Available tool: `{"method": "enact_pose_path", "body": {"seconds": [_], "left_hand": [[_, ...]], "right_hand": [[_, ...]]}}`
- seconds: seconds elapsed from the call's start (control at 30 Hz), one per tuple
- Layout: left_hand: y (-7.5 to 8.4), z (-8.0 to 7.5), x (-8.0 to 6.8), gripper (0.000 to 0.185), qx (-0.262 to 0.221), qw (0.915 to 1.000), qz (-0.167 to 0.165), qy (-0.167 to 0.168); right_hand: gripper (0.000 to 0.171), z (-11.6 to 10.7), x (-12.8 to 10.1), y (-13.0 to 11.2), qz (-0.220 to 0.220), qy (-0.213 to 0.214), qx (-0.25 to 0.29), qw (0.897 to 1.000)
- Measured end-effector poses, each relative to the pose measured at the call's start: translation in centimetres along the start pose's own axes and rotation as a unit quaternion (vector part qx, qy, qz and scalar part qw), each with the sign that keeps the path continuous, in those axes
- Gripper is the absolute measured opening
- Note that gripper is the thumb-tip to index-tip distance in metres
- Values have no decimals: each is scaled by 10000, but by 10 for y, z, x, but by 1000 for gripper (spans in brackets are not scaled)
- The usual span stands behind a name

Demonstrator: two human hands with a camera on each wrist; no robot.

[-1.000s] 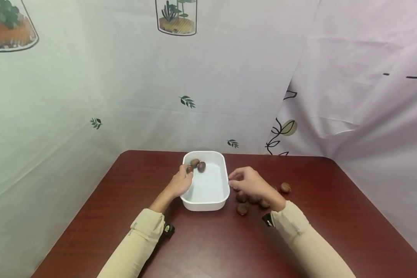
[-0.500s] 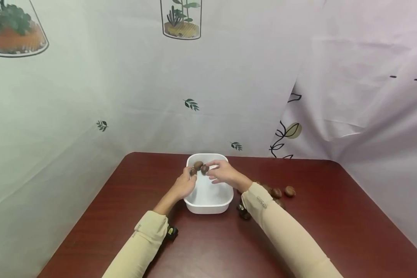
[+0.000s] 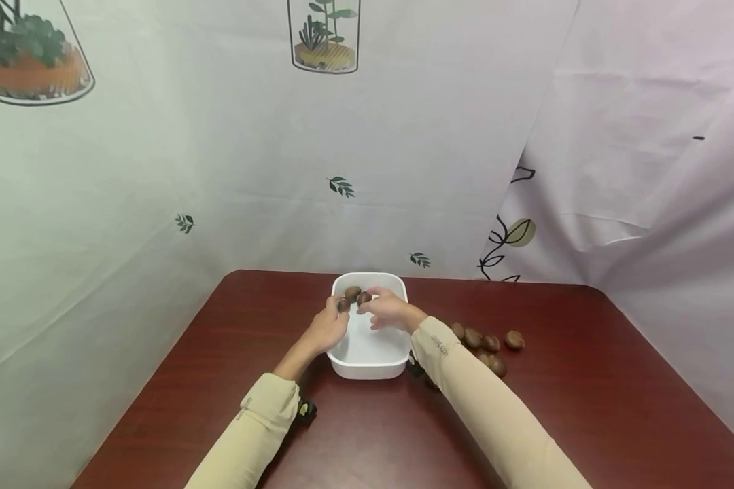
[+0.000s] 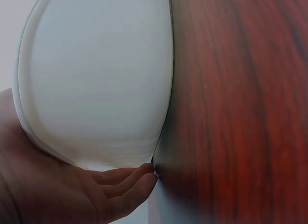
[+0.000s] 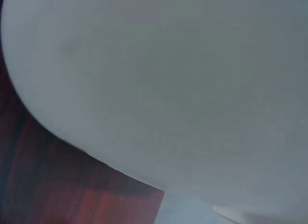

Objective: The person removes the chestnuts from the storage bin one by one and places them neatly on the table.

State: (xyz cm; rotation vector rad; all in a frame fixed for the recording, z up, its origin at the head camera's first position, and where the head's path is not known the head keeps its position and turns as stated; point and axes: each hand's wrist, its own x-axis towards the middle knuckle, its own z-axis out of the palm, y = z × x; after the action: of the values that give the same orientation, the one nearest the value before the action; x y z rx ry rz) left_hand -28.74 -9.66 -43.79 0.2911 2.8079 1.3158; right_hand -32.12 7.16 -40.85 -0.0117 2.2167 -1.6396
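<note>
A white rectangular container stands near the back of the table. My left hand grips its left wall; in the left wrist view, that hand's fingers lie along the outside of the container. Inside, at the far left corner, are brown chestnuts, one close to my left thumb. My right hand reaches over the right rim, its thumb and forefinger around a chestnut. The right wrist view is filled by the container's outer wall, and the fingers are hidden there.
Several more chestnuts lie on the dark red table to the right of the container, partly behind the right sleeve. One chestnut sits apart at their right. A printed white cloth hangs behind the table.
My right hand has moved left from beside the container to over its inside, by the chestnuts. The left hand keeps its grip on the wall. The head view has shifted slightly.
</note>
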Motion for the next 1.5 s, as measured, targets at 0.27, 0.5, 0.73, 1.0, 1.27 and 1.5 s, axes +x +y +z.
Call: {"method": "enact_pose_path", "body": {"seconds": [0.27,0.5,0.73,1.0,1.27,1.5], "left_hand": [[2,1,-3,55,86,10000,25,21],[2,1,-3,57,19,10000,27,49],[2,0,0,59,-25,9998,87,150],[-1,1,-1,57,-40,9999,75,120],[0,2,-1,56,-49,9998,141,110],[2,0,0,55,2,9998,117,145]], "right_hand": [[88,2,10,10,-152,-251,42,9996],[77,5,14,16,-424,-691,-148,9966],[61,14,9,15,-305,-949,140,9949],[37,29,2,15,-422,-1848,108,9818],[34,34,-10,18,-446,-1981,-70,9791],[29,17,-34,12,-808,-1862,-641,9771]]}}
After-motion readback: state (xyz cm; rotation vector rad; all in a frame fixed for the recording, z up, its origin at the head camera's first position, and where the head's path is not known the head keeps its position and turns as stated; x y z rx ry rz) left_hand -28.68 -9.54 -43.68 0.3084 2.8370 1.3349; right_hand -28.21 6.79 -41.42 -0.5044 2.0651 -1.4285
